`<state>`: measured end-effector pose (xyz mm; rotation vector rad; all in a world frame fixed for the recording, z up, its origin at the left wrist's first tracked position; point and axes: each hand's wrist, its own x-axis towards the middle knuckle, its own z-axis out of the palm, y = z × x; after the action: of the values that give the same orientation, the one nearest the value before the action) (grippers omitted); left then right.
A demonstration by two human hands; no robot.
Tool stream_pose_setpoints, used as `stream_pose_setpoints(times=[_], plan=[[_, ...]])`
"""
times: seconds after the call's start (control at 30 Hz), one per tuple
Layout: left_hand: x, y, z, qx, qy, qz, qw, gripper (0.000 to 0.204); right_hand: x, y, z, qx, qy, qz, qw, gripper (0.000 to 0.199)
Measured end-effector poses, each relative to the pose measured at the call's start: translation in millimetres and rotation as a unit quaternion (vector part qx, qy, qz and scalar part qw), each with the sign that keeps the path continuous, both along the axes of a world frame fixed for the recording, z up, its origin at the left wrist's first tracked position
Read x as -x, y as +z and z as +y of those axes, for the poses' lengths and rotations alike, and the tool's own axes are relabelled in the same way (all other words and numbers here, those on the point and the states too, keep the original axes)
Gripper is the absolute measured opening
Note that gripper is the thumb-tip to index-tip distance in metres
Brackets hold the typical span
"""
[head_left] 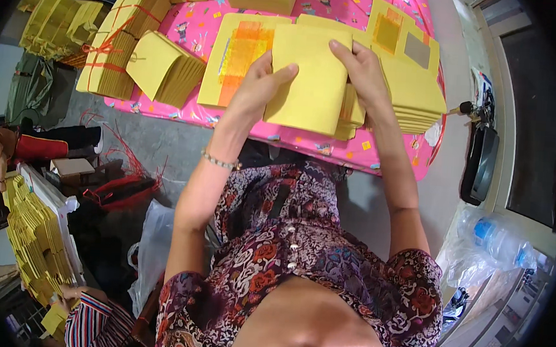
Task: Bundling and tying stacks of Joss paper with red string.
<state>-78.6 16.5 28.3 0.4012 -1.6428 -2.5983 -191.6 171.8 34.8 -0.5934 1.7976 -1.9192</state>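
A flat rectangle of folded yellow paper [310, 80] is held up between my two hands over the table's near edge. My left hand [265, 84] grips its left edge, thumb on top and fingers behind. At its upper right edge my right hand [365, 74] pinches it the same way. Beneath, partly hidden, lie more yellow papers [351, 114]. Left of them is a yellow sheet with an orange and gold patch [247, 47]. A stack of yellow papers [416, 99] lies to the right, topped by sheets with gold and grey squares.
A pink patterned cloth [274, 133] covers the table. Bundles tied with red string [117, 43] and a leaning yellow stack [163, 68] stand at left. Two people [38, 143] [100, 318] are beside a pile of yellow papers [38, 235] at lower left. Plastic bottles [497, 238] lie at right.
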Motion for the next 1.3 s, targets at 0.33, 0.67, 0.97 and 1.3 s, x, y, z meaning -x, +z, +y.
stream_pose_setpoints(times=[0.33, 0.67, 0.97, 1.3], plan=[[14, -21, -20, 0.013, 0.017, -0.062, 0.998, 0.033, -1, 6, 6, -0.235, 0.159, -0.019, 0.959, 0.040], [17, -27, -20, 0.025, 0.048, -0.037, 0.998, 0.031, -4, -3, 11, -0.180, 0.168, -0.053, 0.968, 0.039], [10, -25, -15, 0.038, 0.108, 0.018, 0.993, 0.034, -20, -7, 16, -0.200, 0.167, -0.064, 0.964, 0.034], [1, -13, -4, 0.035, 0.114, 0.023, 0.993, 0.034, -25, -9, 19, -0.138, 0.125, -0.081, 0.979, 0.029]])
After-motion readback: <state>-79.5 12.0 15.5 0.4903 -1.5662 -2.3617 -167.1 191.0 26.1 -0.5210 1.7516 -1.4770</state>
